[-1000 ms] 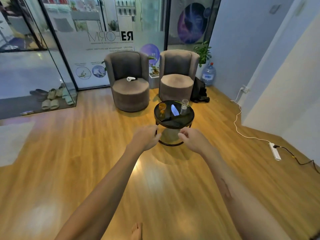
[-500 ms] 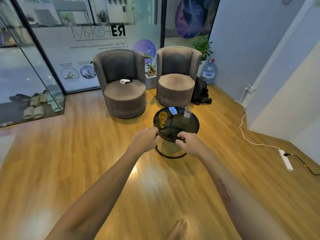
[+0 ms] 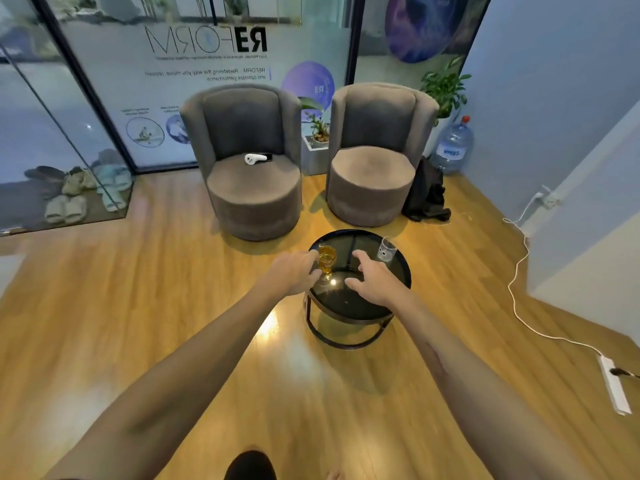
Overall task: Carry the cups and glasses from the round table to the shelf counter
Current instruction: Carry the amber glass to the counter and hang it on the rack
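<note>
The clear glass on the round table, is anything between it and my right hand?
Nothing visible. The right hand hovers open over the round table, with only bare dark tabletop between it and the clear glass.

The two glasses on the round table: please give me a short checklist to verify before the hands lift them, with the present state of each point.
1. Amber glass stands upright on the round table: ok.
2. Clear glass stands upright, near the far right rim: ok.
3. Left hand grips the amber glass: not ok; fingers reach its side, no closed grip shows.
4. Right hand holds the clear glass: not ok; open, short of it.
5. Liquid in the amber glass is below its rim: ok.
6. Clear glass is empty: cannot tell.
</note>
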